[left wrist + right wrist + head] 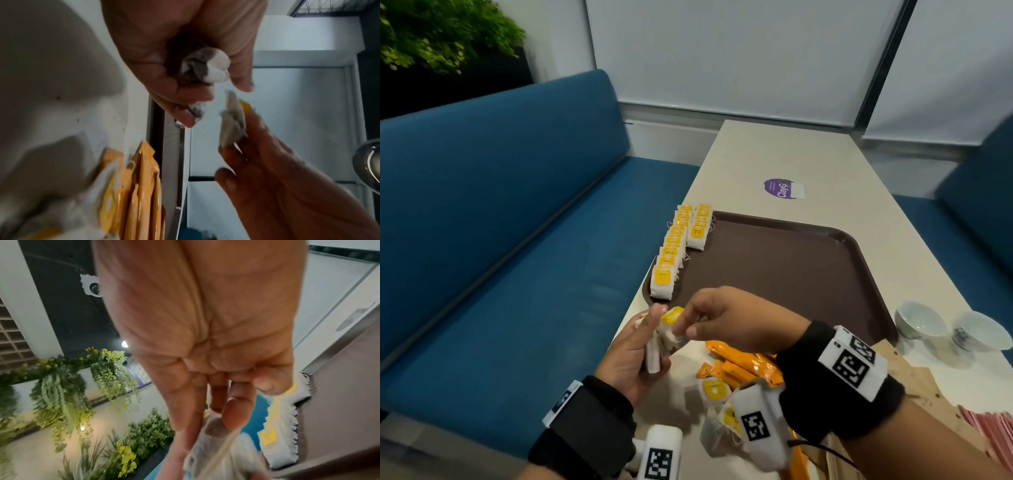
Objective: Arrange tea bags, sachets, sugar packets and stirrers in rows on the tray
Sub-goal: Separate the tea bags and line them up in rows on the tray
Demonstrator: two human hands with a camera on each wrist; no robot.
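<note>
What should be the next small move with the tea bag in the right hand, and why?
Probably carry the tea bag that the right hand pinches to the tray and add it to the shorter second row. The left hand holds more bags.

Right hand point(205, 337) fingertips point(236, 413) pinch tea bag point(218, 456); tea-bag rows point(281, 426) on tray point(339, 402).

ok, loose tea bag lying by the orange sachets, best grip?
Pinch the tea bag by its two paper edges, coming straight down. It lies flat, yellow tag up, with orange sachets crowding its far side, so the near side is probably freer.
</note>
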